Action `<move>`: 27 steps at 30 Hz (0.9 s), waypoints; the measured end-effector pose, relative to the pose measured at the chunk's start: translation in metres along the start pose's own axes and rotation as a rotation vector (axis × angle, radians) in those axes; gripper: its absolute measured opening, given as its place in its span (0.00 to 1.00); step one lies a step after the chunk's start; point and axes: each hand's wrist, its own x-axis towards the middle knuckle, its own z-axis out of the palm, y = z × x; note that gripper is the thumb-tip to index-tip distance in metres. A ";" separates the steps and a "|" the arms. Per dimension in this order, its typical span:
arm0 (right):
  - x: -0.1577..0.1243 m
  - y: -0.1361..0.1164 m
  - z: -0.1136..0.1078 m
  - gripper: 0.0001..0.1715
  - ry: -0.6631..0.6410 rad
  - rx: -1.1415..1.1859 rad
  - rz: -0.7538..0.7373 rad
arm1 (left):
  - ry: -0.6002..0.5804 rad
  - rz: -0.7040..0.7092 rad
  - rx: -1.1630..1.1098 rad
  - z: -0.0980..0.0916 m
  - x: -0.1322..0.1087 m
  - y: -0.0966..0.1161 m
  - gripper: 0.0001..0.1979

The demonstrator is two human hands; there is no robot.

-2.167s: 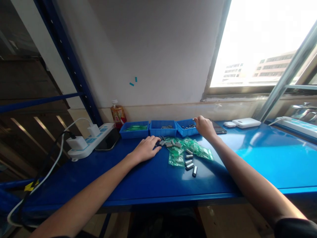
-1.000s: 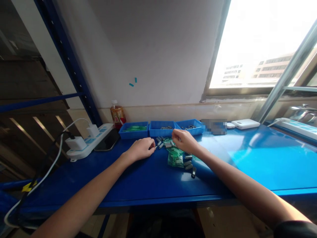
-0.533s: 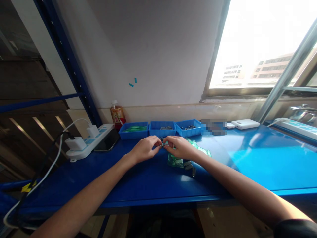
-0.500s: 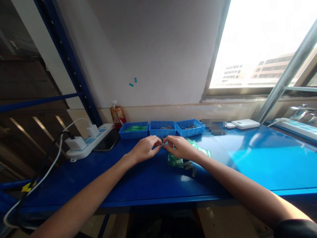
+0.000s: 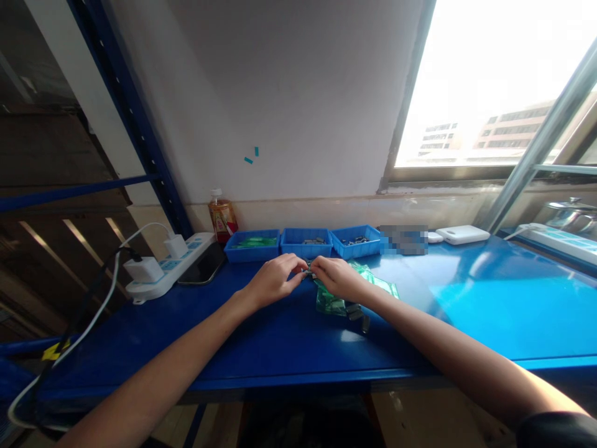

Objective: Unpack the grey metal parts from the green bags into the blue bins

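Note:
My left hand (image 5: 277, 279) and my right hand (image 5: 339, 277) meet above the blue table, just in front of the bins. Between their fingertips is a small metallic piece (image 5: 306, 272), too small and too covered to name. Both hands are closed in a pinch on it. Under and beside my right hand lie green plastic packets (image 5: 330, 303). Several small grey metal pieces (image 5: 355, 313) rest on the table by the packets, below my right wrist.
Three blue bins stand along the wall: one with green packets (image 5: 227, 249), a middle bin (image 5: 289, 249) and a right bin (image 5: 352, 251) with small metal parts. At left are a power strip (image 5: 186, 264), a phone (image 5: 201, 266) and a bottle (image 5: 222, 219). White devices (image 5: 461, 234) lie right.
The fingers of my right hand have curled in more and shifted slightly around the small piece. My left hand stays almost in place. The bins and packets have not moved.

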 end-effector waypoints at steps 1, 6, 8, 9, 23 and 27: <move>0.000 0.000 0.000 0.10 0.006 0.002 -0.001 | 0.003 0.003 0.001 0.000 0.000 0.000 0.08; 0.000 0.000 0.000 0.09 0.014 0.029 0.002 | 0.025 0.004 -0.004 -0.001 0.000 0.000 0.07; 0.000 0.000 0.000 0.08 0.021 0.035 -0.002 | 0.026 0.005 -0.011 -0.001 0.000 0.000 0.07; 0.000 0.000 0.000 0.08 0.027 0.036 -0.005 | 0.026 0.006 -0.016 -0.001 0.000 0.000 0.07; 0.000 0.002 0.006 0.09 0.119 0.022 -0.026 | 0.035 -0.025 -0.060 0.000 0.000 0.004 0.08; 0.000 0.002 0.006 0.09 0.127 0.027 -0.032 | 0.043 -0.040 -0.072 0.002 0.001 0.003 0.08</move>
